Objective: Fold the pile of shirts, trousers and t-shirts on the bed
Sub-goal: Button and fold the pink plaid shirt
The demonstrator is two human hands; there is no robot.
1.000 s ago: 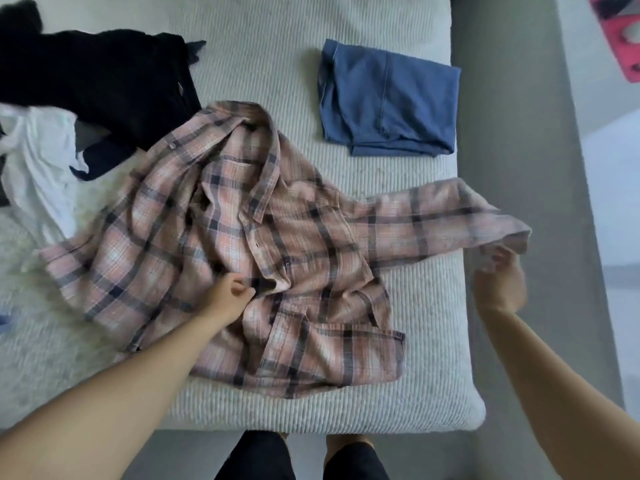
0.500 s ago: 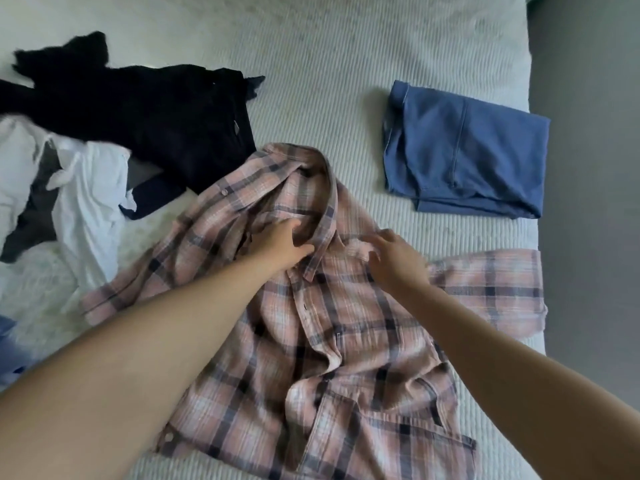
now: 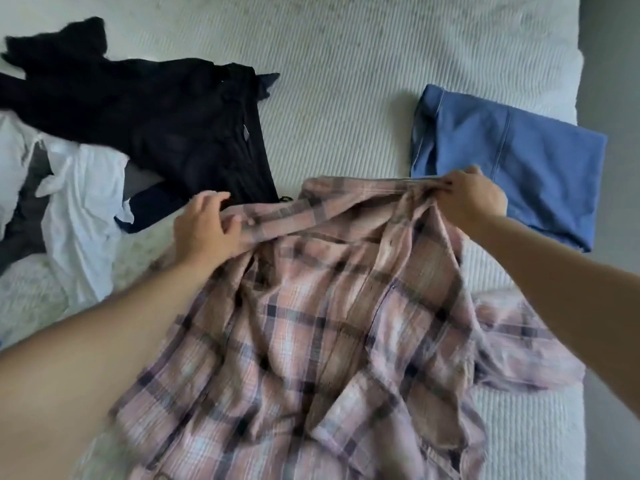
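A pink plaid shirt (image 3: pixel 329 334) is stretched between both hands above the white ribbed bed (image 3: pixel 346 98), its lower part bunched and hanging toward me. My left hand (image 3: pixel 204 230) grips the shirt's top edge on the left side. My right hand (image 3: pixel 467 199) pinches the top edge on the right, just in front of a folded blue garment (image 3: pixel 526 168). One sleeve trails off to the right on the bed.
A crumpled black garment (image 3: pixel 166 126) lies at the back left, with a white garment (image 3: pixel 83 209) in front of it at the left edge. The bed's right edge drops to a grey floor (image 3: pixel 616 22).
Both hands moved from the collar area outward to the shirt's top edge and lifted it. The shirt, lying flat before, now hangs bunched between them.
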